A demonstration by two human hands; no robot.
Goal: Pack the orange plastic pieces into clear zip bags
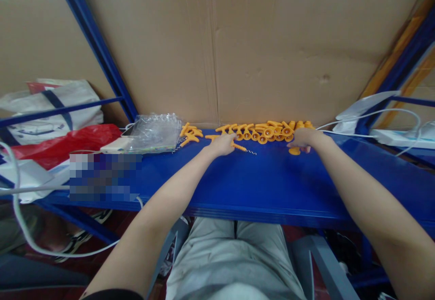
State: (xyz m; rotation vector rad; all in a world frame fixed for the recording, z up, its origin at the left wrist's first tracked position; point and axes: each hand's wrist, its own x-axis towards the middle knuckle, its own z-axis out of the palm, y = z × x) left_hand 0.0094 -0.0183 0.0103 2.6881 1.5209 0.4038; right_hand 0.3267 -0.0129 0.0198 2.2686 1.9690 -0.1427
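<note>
My left hand [223, 145] is closed around a yellow corkscrew [240, 147], its metal spiral sticking out to the right, low over the blue table. At the right end of the yellow row, my right hand [306, 139] is curled with its fingers on a yellow bell-shaped piece [294, 151]. Between and behind the hands lie several more yellow bell-shaped pieces [268, 132], open ends facing me, with T-shaped handles [227, 128] at their left. Further left sits a small pile of yellow corkscrews [191, 136] with metal spirals.
The blue table [251, 182] ends against a cardboard wall [258, 50]. Clear plastic bags [156, 132] lie left of the corkscrew pile, beside a red bag [74, 143]. White cables [20, 227] hang at the left. Blue metal posts [98, 46] stand on both sides.
</note>
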